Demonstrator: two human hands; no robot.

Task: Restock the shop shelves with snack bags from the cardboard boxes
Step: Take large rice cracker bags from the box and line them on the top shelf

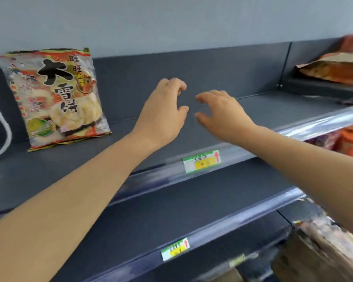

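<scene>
Head view: my left hand (163,110) and right hand (222,112) are empty, fingers loosely curled. The bag (57,96), at the shelf (253,112) left end, seems light and fragile; I'd pinch its edges.

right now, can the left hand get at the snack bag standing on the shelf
Probably yes. The left hand is over the same shelf as the snack bag, holding nothing, with the bag to its left. Only bare shelf shows between them; the right hand is on the other side.
</scene>
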